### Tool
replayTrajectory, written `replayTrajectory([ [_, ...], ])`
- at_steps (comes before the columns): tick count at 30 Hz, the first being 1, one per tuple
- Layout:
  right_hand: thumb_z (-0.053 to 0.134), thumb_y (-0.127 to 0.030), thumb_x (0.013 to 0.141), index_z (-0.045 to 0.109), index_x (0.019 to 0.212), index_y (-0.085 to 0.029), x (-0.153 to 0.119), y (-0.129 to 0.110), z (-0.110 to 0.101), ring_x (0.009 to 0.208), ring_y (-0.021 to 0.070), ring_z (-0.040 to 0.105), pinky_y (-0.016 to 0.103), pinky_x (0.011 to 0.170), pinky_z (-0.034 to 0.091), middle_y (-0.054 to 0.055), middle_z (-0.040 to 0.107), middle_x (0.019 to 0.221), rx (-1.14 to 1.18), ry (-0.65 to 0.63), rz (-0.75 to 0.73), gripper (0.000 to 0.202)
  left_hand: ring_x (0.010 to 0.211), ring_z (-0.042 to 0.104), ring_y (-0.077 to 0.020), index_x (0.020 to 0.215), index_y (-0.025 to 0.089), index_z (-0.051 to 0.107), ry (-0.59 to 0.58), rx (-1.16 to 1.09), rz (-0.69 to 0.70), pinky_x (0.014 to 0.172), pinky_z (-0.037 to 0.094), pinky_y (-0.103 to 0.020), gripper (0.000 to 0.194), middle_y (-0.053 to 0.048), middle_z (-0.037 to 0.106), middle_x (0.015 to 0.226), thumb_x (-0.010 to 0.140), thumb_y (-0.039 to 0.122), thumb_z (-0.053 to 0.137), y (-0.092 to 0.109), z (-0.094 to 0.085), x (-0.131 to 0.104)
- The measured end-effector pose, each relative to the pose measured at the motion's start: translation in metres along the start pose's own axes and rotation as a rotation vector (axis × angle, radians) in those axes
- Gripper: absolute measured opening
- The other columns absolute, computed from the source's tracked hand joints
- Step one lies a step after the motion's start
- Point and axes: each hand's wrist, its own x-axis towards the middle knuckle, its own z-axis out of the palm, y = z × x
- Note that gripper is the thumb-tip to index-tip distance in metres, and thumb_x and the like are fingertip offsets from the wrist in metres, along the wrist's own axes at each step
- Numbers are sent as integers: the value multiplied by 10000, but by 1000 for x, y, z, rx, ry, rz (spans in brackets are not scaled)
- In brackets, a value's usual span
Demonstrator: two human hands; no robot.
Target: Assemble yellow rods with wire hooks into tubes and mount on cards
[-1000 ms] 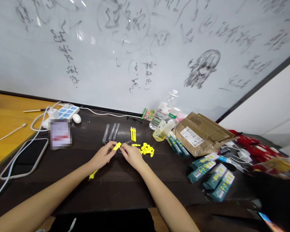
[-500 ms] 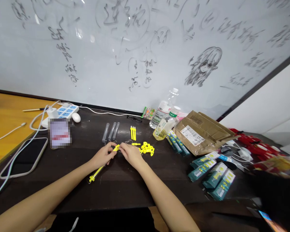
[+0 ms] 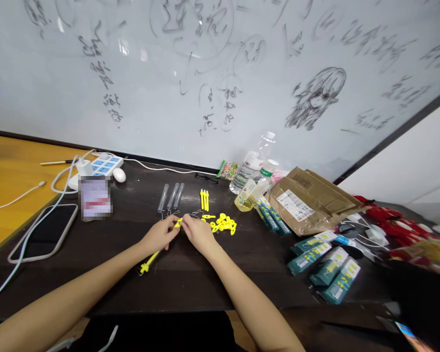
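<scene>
My left hand (image 3: 160, 235) is closed round a thin yellow stick (image 3: 149, 262) that slants down to the left. Its lower end is cross-shaped, with a thin wire by it. At the upper end, my right hand (image 3: 198, 235) pinches the yellow tip, fingertips close to those of the left. Just beyond the hands lie several thin wire pieces (image 3: 173, 212) and clear tubes (image 3: 173, 196). To the right of my right hand is a heap of small yellow plastic parts (image 3: 224, 224), and behind it stands a row of short yellow sticks (image 3: 204, 199).
Teal-and-white boxes (image 3: 341, 281), a cardboard parcel (image 3: 297, 205) and bottles (image 3: 245, 171) are on the right. To the left are a phone (image 3: 46, 234), a power strip (image 3: 106, 166), a white mouse (image 3: 119, 175) and cables. A whiteboard (image 3: 150, 112) rises behind the dark table (image 3: 220, 283).
The view has shifted slightly, so things sit a little further right. Both hands stay together on the yellow stick, with the fingers only slightly changed.
</scene>
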Motion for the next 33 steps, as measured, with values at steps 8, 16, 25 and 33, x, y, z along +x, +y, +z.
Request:
replayTrajectory([
  [8,359,-302,946,457,953,-221,2,-4,-2,709,161,642,227,528,284,4,679,819,-44,-43,15,127,326,517,-90,995,204,501,22,79,27,461,401,-213,243,61,582,622,858,373,395,-2,2,-1],
  [16,348,-170,892,422,1043,-187,-2,-11,-8,716,196,634,255,544,327,62,676,847,-39,-93,-74,169,287,485,-94,924,207,454,33,-243,-76,280,316,-165,289,88,481,541,834,481,448,-8,1,6],
  [25,380,-201,851,448,909,-223,-1,-5,3,626,144,553,224,566,339,-16,579,733,477,45,33,92,280,494,-86,857,215,386,46,-321,-82,264,334,-140,231,96,494,525,846,435,454,-4,3,6],
  [33,392,-289,839,389,757,-216,6,-9,19,554,119,518,230,567,396,-58,519,576,950,58,267,110,270,487,-90,839,223,345,85,-529,-64,257,340,-145,233,102,503,514,847,435,441,-3,10,7],
])
